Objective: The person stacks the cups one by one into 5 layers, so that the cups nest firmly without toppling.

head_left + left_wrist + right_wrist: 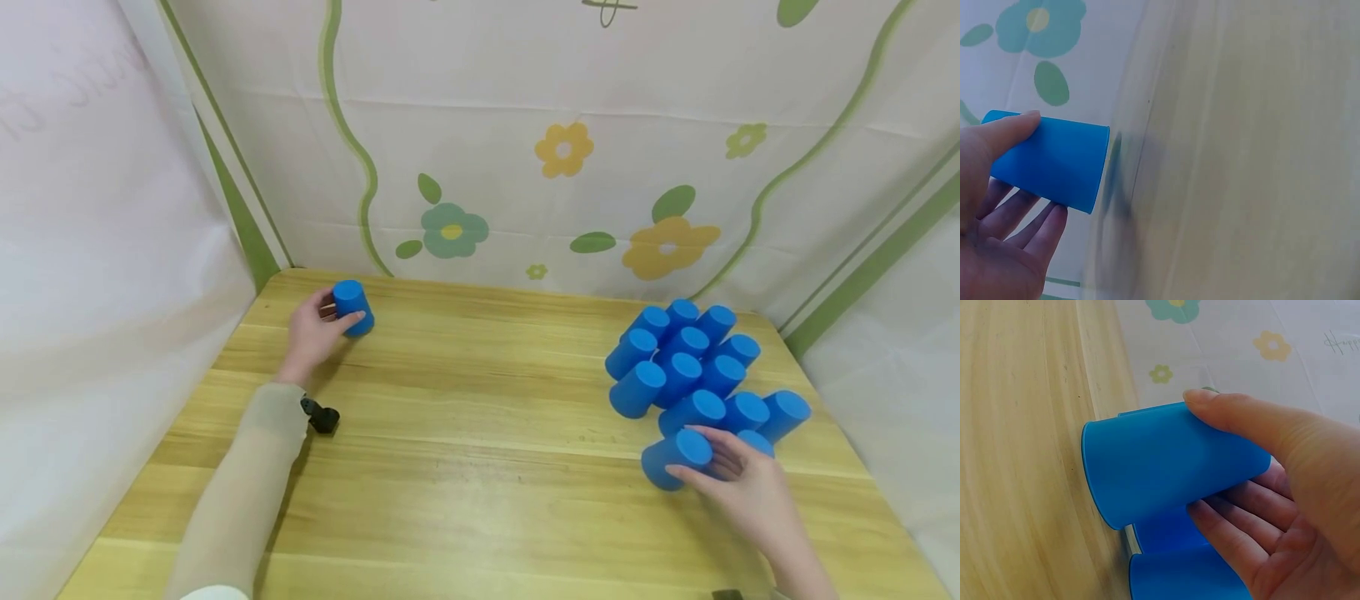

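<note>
At the table's far left corner my left hand (313, 335) holds an upside-down blue cup (354, 308), thumb on one side and fingers on the other. The left wrist view shows this cup (1054, 156) with its wide rim close to the tabletop; whether they touch I cannot tell. On the right, my right hand (750, 487) grips another upside-down blue cup (677, 458) at the near end of a group of matching cups (678, 379). In the right wrist view the thumb lies along the gripped cup (1147, 465), and more cups (1185, 575) show behind and below it.
The wooden table (465, 433) stretches between the two hands. A white curtain (495, 150) printed with flowers and leaves hangs behind its far edge, with more white cloth on both sides. A small black device (321, 415) sits at the left wrist.
</note>
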### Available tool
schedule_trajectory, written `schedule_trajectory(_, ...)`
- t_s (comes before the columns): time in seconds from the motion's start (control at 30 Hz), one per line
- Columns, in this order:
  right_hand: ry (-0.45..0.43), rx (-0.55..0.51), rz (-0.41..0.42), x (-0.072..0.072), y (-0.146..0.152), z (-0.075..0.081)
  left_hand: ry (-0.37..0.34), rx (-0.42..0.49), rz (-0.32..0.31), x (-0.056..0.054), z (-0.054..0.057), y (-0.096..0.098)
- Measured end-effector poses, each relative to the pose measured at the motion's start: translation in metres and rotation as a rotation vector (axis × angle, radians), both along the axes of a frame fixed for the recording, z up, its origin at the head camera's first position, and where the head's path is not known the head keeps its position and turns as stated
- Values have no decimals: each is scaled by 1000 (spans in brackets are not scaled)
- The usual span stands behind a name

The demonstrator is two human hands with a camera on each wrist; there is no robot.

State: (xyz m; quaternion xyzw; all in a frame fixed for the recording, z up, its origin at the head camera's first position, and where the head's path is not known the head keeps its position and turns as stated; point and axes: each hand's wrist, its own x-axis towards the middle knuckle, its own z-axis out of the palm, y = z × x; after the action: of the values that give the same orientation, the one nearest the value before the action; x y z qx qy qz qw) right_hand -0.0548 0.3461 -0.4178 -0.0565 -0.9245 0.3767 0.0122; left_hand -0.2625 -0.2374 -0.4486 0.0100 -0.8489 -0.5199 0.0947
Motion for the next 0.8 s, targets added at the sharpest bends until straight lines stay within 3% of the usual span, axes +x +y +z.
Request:
schedule_trajectory(0.4,-6,28,11,0,-2,2,-9,-12,-2,-4,-7,-9)
schedule_trajectory(0.8,116,8,189,-20,-33,11,-31,-18,-5,-2,-4,-9)
